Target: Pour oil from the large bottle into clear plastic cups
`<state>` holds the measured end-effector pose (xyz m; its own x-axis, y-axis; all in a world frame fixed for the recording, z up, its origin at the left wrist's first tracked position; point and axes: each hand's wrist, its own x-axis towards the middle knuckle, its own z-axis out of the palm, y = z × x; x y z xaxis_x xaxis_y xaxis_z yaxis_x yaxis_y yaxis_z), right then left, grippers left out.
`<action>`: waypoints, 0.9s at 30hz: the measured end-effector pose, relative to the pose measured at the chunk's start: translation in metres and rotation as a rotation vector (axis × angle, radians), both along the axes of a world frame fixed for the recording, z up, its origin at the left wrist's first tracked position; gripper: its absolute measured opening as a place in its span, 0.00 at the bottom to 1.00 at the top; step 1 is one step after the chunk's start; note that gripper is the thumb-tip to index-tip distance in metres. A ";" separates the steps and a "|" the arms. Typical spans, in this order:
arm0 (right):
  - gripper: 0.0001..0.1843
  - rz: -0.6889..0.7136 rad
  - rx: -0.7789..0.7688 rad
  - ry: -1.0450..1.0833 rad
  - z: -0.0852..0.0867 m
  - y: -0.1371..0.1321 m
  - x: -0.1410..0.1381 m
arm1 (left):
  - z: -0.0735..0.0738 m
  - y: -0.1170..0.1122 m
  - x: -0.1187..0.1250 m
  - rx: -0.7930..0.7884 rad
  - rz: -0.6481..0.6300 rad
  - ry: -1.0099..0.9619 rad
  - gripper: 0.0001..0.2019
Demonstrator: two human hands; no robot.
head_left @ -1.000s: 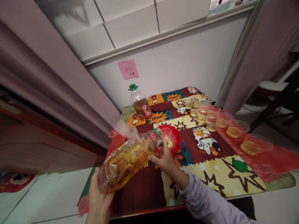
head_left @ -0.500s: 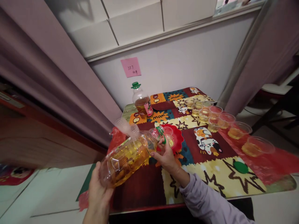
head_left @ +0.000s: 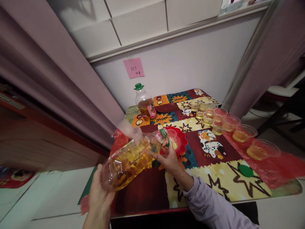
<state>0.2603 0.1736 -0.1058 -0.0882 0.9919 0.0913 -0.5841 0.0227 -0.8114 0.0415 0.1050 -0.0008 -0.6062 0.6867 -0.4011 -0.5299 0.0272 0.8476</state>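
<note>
A large clear bottle point(head_left: 133, 162) of yellow liquid lies tilted between my hands, its neck with a green ring pointing right and over the red plate point(head_left: 183, 140). My left hand point(head_left: 100, 187) supports the bottle's base. Closer to the neck, my right hand point(head_left: 168, 156) grips the bottle from the right, fingers partly hidden by it. On the red plate stands a clear plastic cup point(head_left: 172, 136), partly behind the neck; I cannot make out how full it is.
Several clear cups point(head_left: 244, 133) of yellow liquid line the table's right side. A second bottle point(head_left: 146, 106) with a green cap stands at the back. Stacked clear cups point(head_left: 127, 128) are behind the held bottle. A green lid point(head_left: 245, 170) lies front right on the patterned mat point(head_left: 197, 181).
Almost nothing differs. Both hands keep the bottle tilted over the plate, and the view has shifted very slightly.
</note>
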 end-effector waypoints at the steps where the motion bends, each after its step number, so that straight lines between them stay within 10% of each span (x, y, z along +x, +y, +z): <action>1: 0.37 0.000 0.000 0.000 0.000 0.000 0.000 | 0.000 0.000 0.000 -0.002 -0.010 0.002 0.12; 27: 0.38 0.015 -0.045 0.034 -0.001 0.002 -0.001 | 0.011 0.000 0.005 -0.053 -0.067 0.092 0.13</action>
<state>0.2589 0.1758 -0.1071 -0.1004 0.9937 0.0503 -0.6114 -0.0217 -0.7910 0.0460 0.1050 0.0103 -0.5956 0.7066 -0.3822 -0.4451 0.1058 0.8892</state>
